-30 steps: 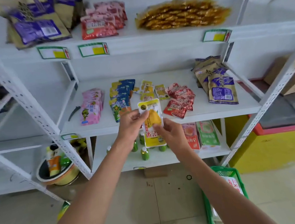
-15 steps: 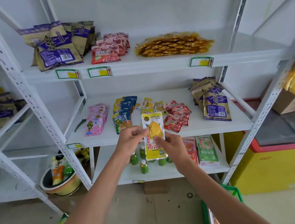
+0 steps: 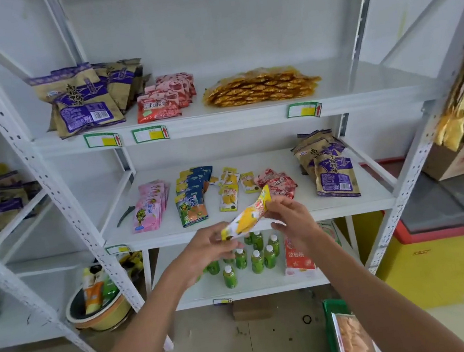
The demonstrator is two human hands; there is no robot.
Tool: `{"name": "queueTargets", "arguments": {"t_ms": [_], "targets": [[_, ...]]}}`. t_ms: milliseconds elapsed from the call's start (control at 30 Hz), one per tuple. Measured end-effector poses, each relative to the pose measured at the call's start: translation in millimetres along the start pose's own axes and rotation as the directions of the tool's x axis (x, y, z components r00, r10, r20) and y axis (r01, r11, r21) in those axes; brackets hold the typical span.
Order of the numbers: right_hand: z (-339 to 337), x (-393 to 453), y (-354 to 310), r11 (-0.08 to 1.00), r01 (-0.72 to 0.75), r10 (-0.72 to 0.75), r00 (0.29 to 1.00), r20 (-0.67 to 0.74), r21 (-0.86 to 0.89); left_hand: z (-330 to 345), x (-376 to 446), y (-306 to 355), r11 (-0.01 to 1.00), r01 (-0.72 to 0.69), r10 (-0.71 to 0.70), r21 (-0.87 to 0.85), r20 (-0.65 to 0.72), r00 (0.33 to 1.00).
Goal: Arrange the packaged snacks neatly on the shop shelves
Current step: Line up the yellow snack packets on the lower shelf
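I hold one yellow snack packet [image 3: 248,216] in front of the middle shelf [image 3: 260,219], just below its front lip. My left hand [image 3: 208,250] pinches the packet's lower end; my right hand [image 3: 292,221] pinches its upper end, fingers curled round the edge. The packet tilts, upper end toward 1 o'clock.

Step in hand, as I judge it: orienting the packet before placing it.

Matching stock lies on the middle shelf at 12 o'clock from the packet: a small yellow packet row [image 3: 229,197], loosely laid. At 11 o'clock of the held packet stand the blue-green packets [image 3: 192,206]; at 1 o'clock, the red packets [image 3: 278,184].

Next move calls for:
1. Turning the packet flat, printed face up.
2. Reaching forward over the shelf lip.
3. Laying it squarely against the yellow row, clear of the neighbouring stacks.
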State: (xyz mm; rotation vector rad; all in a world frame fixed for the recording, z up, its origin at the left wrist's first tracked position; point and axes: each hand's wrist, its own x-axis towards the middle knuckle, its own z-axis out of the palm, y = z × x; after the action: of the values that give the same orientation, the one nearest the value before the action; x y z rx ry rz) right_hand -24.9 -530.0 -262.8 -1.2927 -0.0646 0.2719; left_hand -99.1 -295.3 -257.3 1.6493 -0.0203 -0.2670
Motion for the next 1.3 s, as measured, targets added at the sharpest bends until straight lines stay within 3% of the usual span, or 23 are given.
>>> {"name": "queueTargets", "arguments": {"t_ms": [100, 233, 300, 400, 467, 633, 767, 867, 1033, 1133, 1200, 1300], "targets": [[10, 9, -11, 0.999, 0.008, -0.007, 1.0, 0.014, -0.042, -4, 6, -6, 0.997, 0.038, -0.024, -0.068, 0.202, 0.979], [6, 19, -26, 0.988, 0.068, -0.068, 0.998, 0.004, -0.139, -12, 12, -10, 0.966, 0.133, -0.016, -0.224, 0.459, 0.888], [5, 21, -28, 0.962, 0.11, -0.104, 0.994, 0.036, -0.249, -9, 14, -6, 0.962, 0.102, -0.004, -0.254, 0.361, 0.933], [11, 22, -23, 0.901, 0.152, -0.137, 0.988, 0.067, -0.405, 7, 21, 6, 0.992, -0.001, 0.002, -0.124, 0.003, 1.0], [16, 21, -18, 0.881, 0.176, -0.169, 0.984, 0.055, -0.439, 16, 26, 9, 0.997, -0.062, 0.056, -0.048, -0.123, 0.991], [15, 14, -7, 0.901, 0.161, -0.157, 0.987, 0.042, -0.402, 18, 32, 6, 0.994, -0.098, 0.08, -0.04, -0.322, 0.943], [9, 1, 11, 0.884, 0.098, -0.057, 0.993, 0.103, -0.456, 9, 37, -2, 0.99, -0.103, 0.058, -0.092, -0.399, 0.915], [12, -6, 23, 0.911, 0.105, -0.086, 0.994, 0.067, -0.398, 10, 37, -2, 0.991, -0.108, 0.061, -0.085, -0.433, 0.899], [22, -8, 27, 0.925, 0.136, -0.164, 0.985, -0.05, -0.355, 15, 39, -15, 0.991, -0.069, 0.123, 0.112, -0.597, 0.792], [28, -9, 34, 0.867, 0.2, -0.264, 0.961, -0.08, -0.457, 27, 35, -13, 0.996, -0.081, 0.056, -0.031, -0.482, 0.875], [36, -12, 39, 0.806, 0.256, -0.295, 0.955, 0.014, -0.534, 34, 35, -12, 0.998, -0.034, 0.012, -0.054, -0.369, 0.929], [44, -15, 47, 0.785, 0.283, -0.292, 0.954, 0.073, -0.552, 27, 38, -19, 0.997, -0.03, 0.002, -0.067, -0.391, 0.92]]}}
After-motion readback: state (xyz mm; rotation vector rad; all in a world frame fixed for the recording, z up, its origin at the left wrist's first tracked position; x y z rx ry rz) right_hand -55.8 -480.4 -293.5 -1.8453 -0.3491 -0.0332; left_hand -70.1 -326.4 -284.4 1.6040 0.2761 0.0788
